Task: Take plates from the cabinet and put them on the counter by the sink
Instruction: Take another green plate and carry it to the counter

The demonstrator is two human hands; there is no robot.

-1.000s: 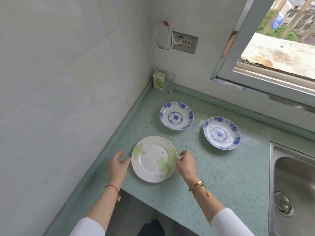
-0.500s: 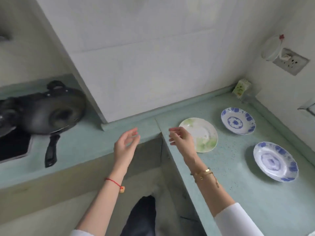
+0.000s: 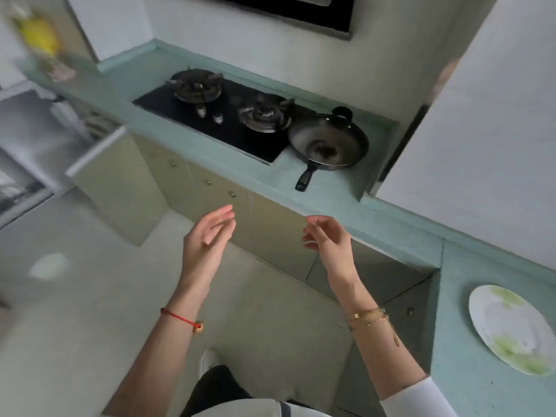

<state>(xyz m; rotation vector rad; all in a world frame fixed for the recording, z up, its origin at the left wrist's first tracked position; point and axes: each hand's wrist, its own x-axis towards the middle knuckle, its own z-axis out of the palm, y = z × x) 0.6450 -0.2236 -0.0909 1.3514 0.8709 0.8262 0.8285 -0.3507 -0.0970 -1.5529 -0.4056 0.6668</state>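
Observation:
A white plate with green leaf marks [image 3: 513, 328] lies flat on the pale green counter [image 3: 469, 383] at the right edge of the view. My left hand [image 3: 207, 239] and my right hand [image 3: 329, 239] hover empty in mid-air over the floor, fingers loosely apart, in front of the beige lower cabinet doors [image 3: 216, 194] under the stove counter. Both hands are well left of the plate. The two blue-patterned plates and the sink are out of view.
A black gas hob [image 3: 228, 115] sits in the counter, with a black frying pan [image 3: 329, 145] to its right, handle pointing toward me. A white tiled pillar [image 3: 481, 145] stands at the right. An open beige cabinet door [image 3: 120, 182] juts out at left. Light floor lies below.
The view has swung left, away from the plate corner toward the stove. Both hands let go of the green plate and moved left, empty. The blue plates left the view.

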